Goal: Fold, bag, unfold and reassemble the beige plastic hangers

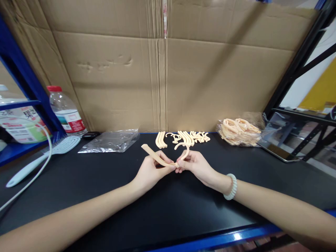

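Observation:
Between the fingers of my left hand is a beige curved hanger arm, its free end pointing up and to the left. My right hand pinches the base of a beige hanger hook, whose curve stands up above the fingers. Arm and hook meet at the fingertips, where I cannot tell whether they are joined. Behind my hands lie more hanger arms, a second row of arms and a cluster of small hook pieces.
At the back right sits a clear bag of beige hanger parts by a tablet-like device. An empty-looking plastic bag, a hairbrush, a white cable and a red-capped bottle are on the left. Cardboard walls the back.

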A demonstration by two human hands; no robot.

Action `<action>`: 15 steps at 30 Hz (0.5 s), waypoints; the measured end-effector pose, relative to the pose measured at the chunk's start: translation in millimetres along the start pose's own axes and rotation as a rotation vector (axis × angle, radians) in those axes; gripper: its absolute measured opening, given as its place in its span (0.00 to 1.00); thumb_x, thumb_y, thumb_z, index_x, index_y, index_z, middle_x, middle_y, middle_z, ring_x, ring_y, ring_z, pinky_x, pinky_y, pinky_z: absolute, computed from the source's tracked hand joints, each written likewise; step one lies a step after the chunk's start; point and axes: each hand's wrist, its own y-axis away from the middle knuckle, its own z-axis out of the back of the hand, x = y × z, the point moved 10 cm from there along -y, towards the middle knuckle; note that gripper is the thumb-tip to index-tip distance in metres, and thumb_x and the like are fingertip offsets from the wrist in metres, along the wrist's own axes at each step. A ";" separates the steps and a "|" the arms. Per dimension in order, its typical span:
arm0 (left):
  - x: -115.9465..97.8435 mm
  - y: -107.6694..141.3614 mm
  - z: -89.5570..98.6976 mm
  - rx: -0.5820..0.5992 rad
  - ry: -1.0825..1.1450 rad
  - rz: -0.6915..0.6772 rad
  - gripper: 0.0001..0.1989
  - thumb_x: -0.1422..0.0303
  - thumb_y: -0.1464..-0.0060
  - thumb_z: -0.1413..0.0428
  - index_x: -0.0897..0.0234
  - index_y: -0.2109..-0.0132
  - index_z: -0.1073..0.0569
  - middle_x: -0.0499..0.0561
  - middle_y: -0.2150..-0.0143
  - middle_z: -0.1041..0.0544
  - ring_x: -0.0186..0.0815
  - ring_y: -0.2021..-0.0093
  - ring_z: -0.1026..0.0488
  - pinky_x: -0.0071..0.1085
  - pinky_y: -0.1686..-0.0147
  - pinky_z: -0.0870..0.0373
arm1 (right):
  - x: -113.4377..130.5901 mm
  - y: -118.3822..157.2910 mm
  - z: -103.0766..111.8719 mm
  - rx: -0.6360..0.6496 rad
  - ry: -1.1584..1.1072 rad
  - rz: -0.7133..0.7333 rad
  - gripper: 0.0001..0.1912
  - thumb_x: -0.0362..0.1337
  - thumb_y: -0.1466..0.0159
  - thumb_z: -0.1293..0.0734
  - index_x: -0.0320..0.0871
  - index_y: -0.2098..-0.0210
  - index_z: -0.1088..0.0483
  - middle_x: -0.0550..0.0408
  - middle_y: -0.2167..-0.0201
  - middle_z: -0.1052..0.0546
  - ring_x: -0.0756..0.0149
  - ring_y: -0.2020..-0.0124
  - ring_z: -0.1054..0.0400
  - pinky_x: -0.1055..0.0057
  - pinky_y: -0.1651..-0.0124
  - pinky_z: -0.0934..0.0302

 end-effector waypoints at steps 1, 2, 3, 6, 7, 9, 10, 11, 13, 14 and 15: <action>0.5 -0.3 -0.5 0.002 0.030 0.007 0.13 0.66 0.56 0.35 0.64 0.71 0.33 0.49 0.71 0.21 0.37 0.67 0.23 0.32 0.62 0.29 | 0.6 0.0 0.8 -0.008 -0.003 0.005 0.14 0.42 0.49 0.25 0.40 0.75 0.32 0.57 0.77 0.24 0.69 0.75 0.29 0.70 0.69 0.35; 1.1 -0.6 -0.6 0.001 0.059 0.014 0.13 0.67 0.56 0.35 0.64 0.69 0.34 0.48 0.70 0.21 0.36 0.66 0.23 0.33 0.61 0.29 | 2.0 0.0 2.0 -0.020 0.004 0.018 0.14 0.42 0.49 0.25 0.40 0.75 0.31 0.56 0.76 0.24 0.70 0.74 0.30 0.70 0.68 0.36; 2.1 -0.9 -0.2 -0.004 0.085 0.022 0.14 0.67 0.56 0.35 0.63 0.68 0.34 0.47 0.70 0.22 0.36 0.66 0.23 0.33 0.60 0.29 | 3.6 -0.1 3.7 -0.037 0.019 0.035 0.13 0.41 0.50 0.25 0.40 0.76 0.30 0.57 0.76 0.24 0.71 0.74 0.31 0.71 0.68 0.37; 6.1 -1.1 1.7 -0.027 0.125 0.051 0.16 0.68 0.57 0.35 0.63 0.66 0.35 0.46 0.70 0.23 0.34 0.66 0.24 0.32 0.59 0.30 | 7.6 -0.6 7.7 -0.074 0.061 0.076 0.11 0.40 0.50 0.24 0.40 0.76 0.28 0.58 0.77 0.26 0.74 0.75 0.35 0.74 0.72 0.41; 7.1 -0.9 1.9 -0.030 0.127 0.059 0.16 0.68 0.57 0.35 0.63 0.66 0.35 0.45 0.70 0.23 0.33 0.66 0.25 0.31 0.59 0.30 | 7.6 -0.8 7.9 -0.074 0.066 0.078 0.11 0.40 0.51 0.24 0.40 0.76 0.28 0.59 0.77 0.27 0.74 0.76 0.36 0.75 0.74 0.42; 7.4 -0.3 1.6 -0.030 0.124 0.064 0.15 0.68 0.56 0.35 0.63 0.65 0.35 0.45 0.70 0.24 0.33 0.66 0.25 0.31 0.59 0.30 | 5.8 -1.4 7.4 -0.065 0.070 0.064 0.11 0.40 0.50 0.25 0.40 0.75 0.27 0.59 0.79 0.28 0.74 0.77 0.37 0.75 0.75 0.43; 6.8 0.0 1.2 -0.029 0.121 0.062 0.15 0.68 0.55 0.36 0.63 0.65 0.35 0.45 0.70 0.24 0.32 0.66 0.26 0.31 0.59 0.30 | 4.9 -1.6 7.1 -0.061 0.070 0.057 0.12 0.41 0.51 0.25 0.40 0.75 0.27 0.59 0.80 0.28 0.74 0.78 0.37 0.75 0.76 0.43; 5.9 0.2 0.9 -0.028 0.118 0.058 0.14 0.68 0.55 0.36 0.64 0.65 0.34 0.45 0.69 0.24 0.32 0.66 0.26 0.31 0.60 0.30 | 4.1 -1.6 6.8 -0.058 0.071 0.052 0.12 0.41 0.51 0.24 0.40 0.75 0.27 0.59 0.79 0.28 0.74 0.78 0.37 0.74 0.76 0.42; 4.5 0.6 -0.1 -0.022 0.119 0.056 0.14 0.68 0.55 0.36 0.64 0.64 0.33 0.46 0.68 0.24 0.33 0.65 0.26 0.31 0.59 0.30 | 3.4 -1.3 5.4 -0.049 0.077 0.045 0.13 0.42 0.51 0.25 0.39 0.74 0.27 0.58 0.78 0.27 0.73 0.77 0.36 0.74 0.75 0.41; 4.8 0.6 -1.0 -0.014 0.123 0.063 0.14 0.68 0.55 0.36 0.64 0.64 0.33 0.47 0.68 0.24 0.33 0.65 0.25 0.32 0.59 0.30 | 3.4 -1.1 4.6 -0.045 0.082 0.045 0.13 0.42 0.51 0.25 0.39 0.73 0.26 0.58 0.78 0.26 0.73 0.77 0.35 0.74 0.75 0.40; 5.8 0.6 -2.1 -0.004 0.130 0.076 0.13 0.67 0.55 0.36 0.64 0.64 0.32 0.47 0.68 0.23 0.34 0.64 0.25 0.32 0.58 0.30 | 3.8 -0.9 4.0 -0.043 0.084 0.047 0.13 0.41 0.50 0.25 0.39 0.71 0.26 0.57 0.77 0.26 0.72 0.76 0.34 0.74 0.74 0.39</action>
